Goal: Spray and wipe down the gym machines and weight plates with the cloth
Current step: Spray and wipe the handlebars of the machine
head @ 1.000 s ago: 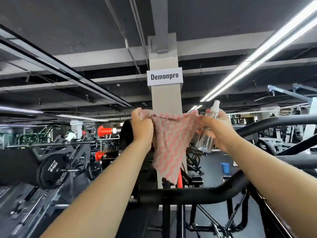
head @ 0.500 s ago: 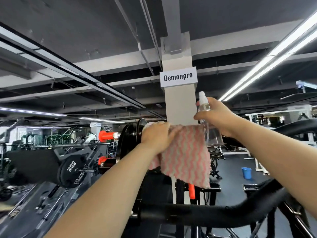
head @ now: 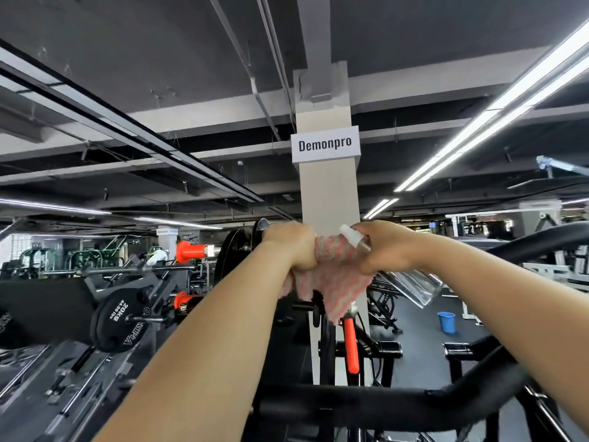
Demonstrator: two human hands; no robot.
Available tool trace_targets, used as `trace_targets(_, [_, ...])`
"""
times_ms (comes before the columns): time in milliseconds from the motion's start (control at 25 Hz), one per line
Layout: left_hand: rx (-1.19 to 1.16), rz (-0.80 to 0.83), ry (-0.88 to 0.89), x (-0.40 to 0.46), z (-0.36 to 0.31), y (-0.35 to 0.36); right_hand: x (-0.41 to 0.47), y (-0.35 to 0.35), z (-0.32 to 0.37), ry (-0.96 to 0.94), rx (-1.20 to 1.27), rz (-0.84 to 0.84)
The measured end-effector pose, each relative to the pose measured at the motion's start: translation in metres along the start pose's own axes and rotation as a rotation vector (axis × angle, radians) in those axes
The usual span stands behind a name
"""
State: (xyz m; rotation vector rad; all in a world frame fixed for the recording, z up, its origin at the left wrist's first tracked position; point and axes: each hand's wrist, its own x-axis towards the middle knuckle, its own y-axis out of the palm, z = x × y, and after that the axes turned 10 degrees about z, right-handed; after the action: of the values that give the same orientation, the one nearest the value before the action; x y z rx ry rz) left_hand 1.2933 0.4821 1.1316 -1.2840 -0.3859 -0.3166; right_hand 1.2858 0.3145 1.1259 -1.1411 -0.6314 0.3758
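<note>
My left hand (head: pixel 291 247) is fisted around the bunched top of the pink-and-white cloth (head: pixel 334 282); the rest of the cloth hangs down below both hands. My right hand (head: pixel 387 247) grips the clear spray bottle (head: pixel 411 283), which is tilted with its white nozzle toward the cloth and its base pointing down-right; whether the right fingers also pinch the cloth I cannot tell. Both hands sit close together in front of a pale square column (head: pixel 331 199) with a "Demonpro" sign (head: pixel 325 144). Just left of the left hand, black weight plates (head: pixel 237 250) stand edge-on on a machine. A padded black bar (head: pixel 366 406) crosses low in front of me. Far left, a 20KG plate (head: pixel 119 317) on a sled machine, with an orange sleeve end (head: pixel 191 252) behind it. Dark rubber floor, a blue bucket (head: pixel 446 321) on it at right. Grey concrete ceiling with exposed beams and conduit, and long strip lights (head: pixel 497 106) at upper right.
</note>
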Motion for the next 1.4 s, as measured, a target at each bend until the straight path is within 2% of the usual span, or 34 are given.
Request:
trace_targets(160, [0.019, -0.158, 0.020, -0.006, -0.002, 0.010, 0.004, 0.006, 0.002, 0.058, 0.028, -0.055])
trace_targets(360, [-0.011, -0.174, 0.004, -0.008, -0.004, 0.014, 0.001, 0.014, 0.009, 0.130, 0.026, -0.160])
trace_targets(560, [-0.002, -0.290, -0.069, -0.009, -0.011, 0.025, 0.002, 0.026, 0.015, 0.211, -0.036, -0.300])
trace_targets(840, [0.066, -0.224, -0.092, -0.032, -0.015, 0.031, -0.010, 0.027, 0.003, 0.083, -0.190, -0.332])
trace_targets(960, [-0.022, -0.204, -0.018, -0.038, -0.018, 0.027, -0.012, 0.018, -0.006, 0.040, -0.236, -0.324])
trace_targets(1120, [0.138, -0.207, 0.048, -0.028, -0.036, 0.024, -0.023, -0.003, -0.020, 0.031, -0.235, -0.333])
trace_targets(1400, [0.110, -0.214, 0.295, 0.000, -0.034, 0.003, -0.038, -0.013, -0.052, 0.025, -0.189, -0.339])
